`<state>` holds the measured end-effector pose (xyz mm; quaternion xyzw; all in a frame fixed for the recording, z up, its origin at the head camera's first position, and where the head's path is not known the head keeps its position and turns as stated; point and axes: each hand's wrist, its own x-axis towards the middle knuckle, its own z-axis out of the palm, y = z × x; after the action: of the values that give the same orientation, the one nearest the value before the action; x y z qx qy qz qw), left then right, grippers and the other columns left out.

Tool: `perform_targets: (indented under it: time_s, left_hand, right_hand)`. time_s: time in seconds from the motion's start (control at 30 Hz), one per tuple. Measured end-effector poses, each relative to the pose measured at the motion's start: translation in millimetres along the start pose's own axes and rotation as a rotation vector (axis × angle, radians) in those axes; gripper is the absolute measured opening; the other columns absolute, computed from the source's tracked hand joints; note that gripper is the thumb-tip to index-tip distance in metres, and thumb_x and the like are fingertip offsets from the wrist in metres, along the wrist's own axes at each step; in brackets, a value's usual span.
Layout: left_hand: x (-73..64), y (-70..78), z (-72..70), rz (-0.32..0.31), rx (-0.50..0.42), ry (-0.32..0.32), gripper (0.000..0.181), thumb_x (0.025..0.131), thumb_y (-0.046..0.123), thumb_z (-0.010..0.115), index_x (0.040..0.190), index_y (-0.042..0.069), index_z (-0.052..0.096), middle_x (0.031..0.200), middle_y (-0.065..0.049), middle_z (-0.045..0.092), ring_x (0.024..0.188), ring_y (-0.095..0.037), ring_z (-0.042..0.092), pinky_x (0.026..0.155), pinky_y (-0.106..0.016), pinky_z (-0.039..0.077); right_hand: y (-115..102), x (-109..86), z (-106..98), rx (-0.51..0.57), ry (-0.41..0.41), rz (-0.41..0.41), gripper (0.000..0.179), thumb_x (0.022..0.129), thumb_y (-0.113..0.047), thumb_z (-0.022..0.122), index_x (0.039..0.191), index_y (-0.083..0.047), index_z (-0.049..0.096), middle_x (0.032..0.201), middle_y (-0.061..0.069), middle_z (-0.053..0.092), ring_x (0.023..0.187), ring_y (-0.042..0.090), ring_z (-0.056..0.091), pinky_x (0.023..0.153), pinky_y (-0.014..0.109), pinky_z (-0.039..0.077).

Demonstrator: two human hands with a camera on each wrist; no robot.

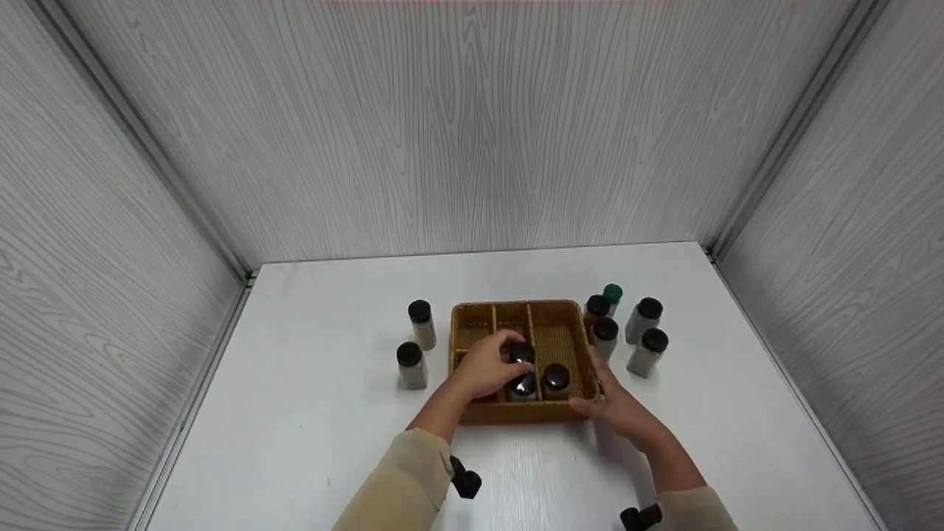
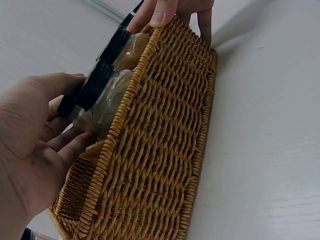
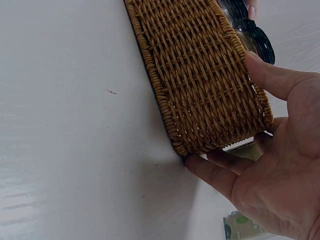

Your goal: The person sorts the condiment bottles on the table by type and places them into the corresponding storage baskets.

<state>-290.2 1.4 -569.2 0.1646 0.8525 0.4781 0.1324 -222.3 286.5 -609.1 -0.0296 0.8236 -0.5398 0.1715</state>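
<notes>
A brown wicker basket point(image 1: 516, 414) with several compartments stands on the white table. My left hand point(image 1: 483, 366) reaches into its middle part, thumb and fingers curled round a black-lidded jar point(image 1: 522, 352). Directly in front of that jar is another black-lidded jar point(image 1: 523, 385); a third jar point(image 1: 556, 377) stands in the right compartment. The left wrist view shows clear jar walls under the black lids point(image 2: 95, 85), partly covered by fingers. My right hand point(image 1: 623, 409) grips the basket's front right corner, its thumb at the rim and fingers against the outer wall point(image 3: 200, 75).
Left of the basket stand two black-capped jars, one behind point(image 1: 422, 324) and one nearer point(image 1: 411, 366). Several more are grouped on the right, among them a black-capped jar point(image 1: 647, 352) and a green-capped bottle point(image 1: 613, 293). Grey wood-grain panels point(image 1: 472, 133) enclose the table.
</notes>
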Motion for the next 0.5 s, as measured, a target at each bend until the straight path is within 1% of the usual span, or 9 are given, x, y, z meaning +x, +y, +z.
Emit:
perform_targets:
  time_s: [0.17, 0.37, 0.5]
  left_hand:
    - [0.8, 0.5, -1.4, -0.009, 0.013, -0.026, 0.046, 0.099, 0.033, 0.080, 0.138, 0.016, 0.062, 0.138, -0.012, 0.070, 0.126, -0.029, 0.069, 0.106, -0.049, 0.057]
    - [1.3, 6.0, -3.9, -0.016, 0.073, -0.067, 0.045, 0.103, 0.032, 0.075, 0.142, 0.014, 0.058, 0.138, -0.014, 0.068, 0.124, -0.030, 0.068, 0.105, -0.049, 0.056]
    - [2.3, 6.6, -4.6, -0.019, 0.067, -0.079, 0.041, 0.104, 0.029, 0.073, 0.139, 0.013, 0.059, 0.136, -0.016, 0.069, 0.124, -0.031, 0.067, 0.105, -0.050, 0.056]
  right_hand:
    - [-1.5, -1.4, 0.0, -0.008, -0.001, 0.009, 0.113, 0.101, -0.042, 0.077, 0.175, -0.034, -0.007, 0.184, 0.013, -0.013, 0.169, 0.046, -0.011, 0.132, 0.073, 0.002]
    - [-2.7, -2.2, 0.1, -0.026, -0.002, 0.015, 0.112, 0.102, -0.044, 0.076, 0.175, -0.035, -0.007, 0.184, 0.013, -0.013, 0.169, 0.047, -0.010, 0.131, 0.076, 0.003]
    - [-2.0, -2.0, 0.1, -0.031, 0.002, 0.012, 0.112, 0.101, -0.044, 0.076, 0.175, -0.035, -0.007, 0.184, 0.014, -0.012, 0.169, 0.047, -0.010, 0.132, 0.075, 0.004]
